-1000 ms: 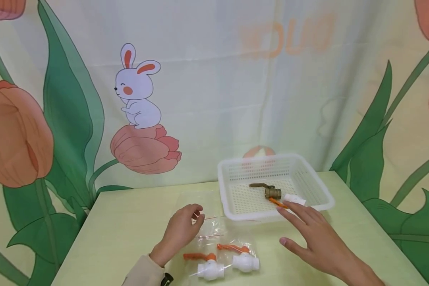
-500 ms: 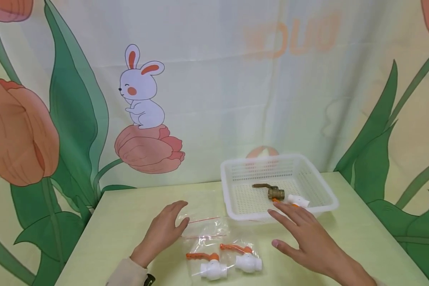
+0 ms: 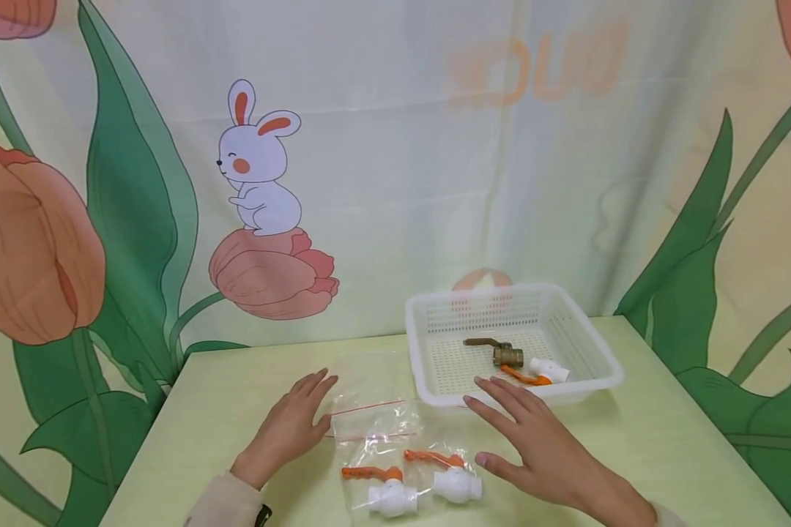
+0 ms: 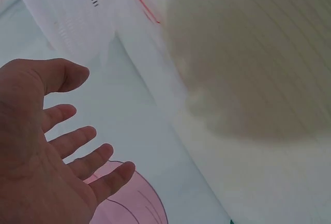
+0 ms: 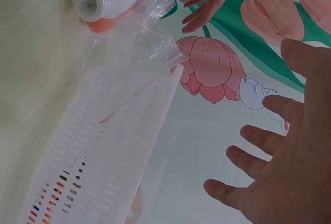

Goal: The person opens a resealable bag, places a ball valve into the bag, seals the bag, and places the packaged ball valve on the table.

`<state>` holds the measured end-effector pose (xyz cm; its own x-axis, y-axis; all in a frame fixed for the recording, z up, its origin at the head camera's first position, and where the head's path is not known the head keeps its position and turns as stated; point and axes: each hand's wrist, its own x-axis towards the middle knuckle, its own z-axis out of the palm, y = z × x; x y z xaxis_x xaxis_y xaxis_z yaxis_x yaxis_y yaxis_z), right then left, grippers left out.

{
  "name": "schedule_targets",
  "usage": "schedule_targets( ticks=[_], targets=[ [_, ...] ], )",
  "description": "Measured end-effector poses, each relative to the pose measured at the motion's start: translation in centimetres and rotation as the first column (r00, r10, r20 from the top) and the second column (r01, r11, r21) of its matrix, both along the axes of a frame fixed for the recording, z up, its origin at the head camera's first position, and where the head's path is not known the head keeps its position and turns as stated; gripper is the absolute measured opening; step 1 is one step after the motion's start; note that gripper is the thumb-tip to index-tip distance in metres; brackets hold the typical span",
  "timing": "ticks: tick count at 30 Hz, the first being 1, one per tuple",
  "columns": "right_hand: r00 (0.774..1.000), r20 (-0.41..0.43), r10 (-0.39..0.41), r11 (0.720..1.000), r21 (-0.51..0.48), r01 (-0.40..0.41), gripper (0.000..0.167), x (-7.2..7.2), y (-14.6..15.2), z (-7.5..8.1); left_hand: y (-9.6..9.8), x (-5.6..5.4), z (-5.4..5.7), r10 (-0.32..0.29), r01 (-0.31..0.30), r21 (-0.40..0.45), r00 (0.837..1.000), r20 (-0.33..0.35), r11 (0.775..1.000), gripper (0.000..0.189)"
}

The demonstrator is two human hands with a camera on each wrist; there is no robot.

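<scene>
Two white plastic ball valves with orange lever handles lie side by side in clear zip bags at the front of the table. The left valve and the right valve both have their levers pointing left. My left hand is beside the left bag, fingers extended and holding nothing. On the other side, my right hand is spread over the table, in front of the basket and right of the bags. In both wrist views the palms are bare.
Inside the white plastic basket lie a brass ball valve with a brown lever and a white ball valve with an orange lever. Behind the table hangs a curtain printed with tulips and a rabbit.
My left hand has moved left, away from over the bags, and its fingers have straightened. My right hand has drawn left and down, uncovering the white valve in the basket.
</scene>
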<state>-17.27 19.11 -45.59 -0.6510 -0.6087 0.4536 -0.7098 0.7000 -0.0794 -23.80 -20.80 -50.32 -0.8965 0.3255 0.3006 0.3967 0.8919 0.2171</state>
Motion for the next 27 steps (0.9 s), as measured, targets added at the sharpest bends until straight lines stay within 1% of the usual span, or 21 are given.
schedule_targets(
  ticks=[2, 5, 9, 12, 15, 21, 23, 27],
  targets=[
    [1.000, -0.004, 0.011, 1.000, 0.004, -0.011, 0.069, -0.1, -0.3, -0.2, -0.1, -0.2, -0.3, 0.002, -0.001, -0.018, 0.999, 0.032, 1.000, 0.063],
    [1.000, -0.008, 0.019, 1.000, 0.006, -0.019, 0.070, -0.1, -0.7, -0.4, -0.3, -0.5, -0.6, 0.005, -0.003, -0.019, 0.995, 0.097, 1.000, 0.065],
    [1.000, -0.010, 0.028, 1.000, 0.002, -0.028, 0.072, -0.2, -1.0, -0.4, -0.5, -1.0, -1.0, 0.003, -0.003, 0.000, 0.982, 0.190, 1.000, 0.066],
    [0.999, -0.009, 0.032, 0.999, 0.000, -0.032, 0.072, -0.2, -1.1, -0.4, -0.8, -1.4, -1.4, 0.012, -0.011, -0.005, 0.973, 0.233, 1.000, 0.065],
    [1.000, -0.007, 0.030, 1.000, 0.003, -0.030, 0.070, -0.2, -1.1, -0.4, -1.0, -1.7, -1.9, 0.022, -0.020, -0.009, 0.966, 0.256, 1.000, 0.064],
    [0.999, 0.027, 0.022, 1.000, 0.003, -0.022, 0.071, -0.4, -1.2, -0.5, -0.8, -2.5, -2.6, 0.001, -0.002, 0.001, 0.961, 0.275, 1.000, 0.063],
    [0.999, 0.047, 0.018, 1.000, 0.006, -0.018, 0.072, -0.5, -1.3, -0.7, -0.5, -2.8, -2.7, 0.002, 0.000, -0.007, 0.959, 0.282, 1.000, 0.059],
    [0.997, 0.073, 0.023, 0.999, 0.033, -0.026, 0.069, -0.4, -1.7, -1.3, 0.0, -3.4, -3.0, 0.010, -0.003, -0.021, 0.949, 0.316, 1.000, 0.054]
  ],
)
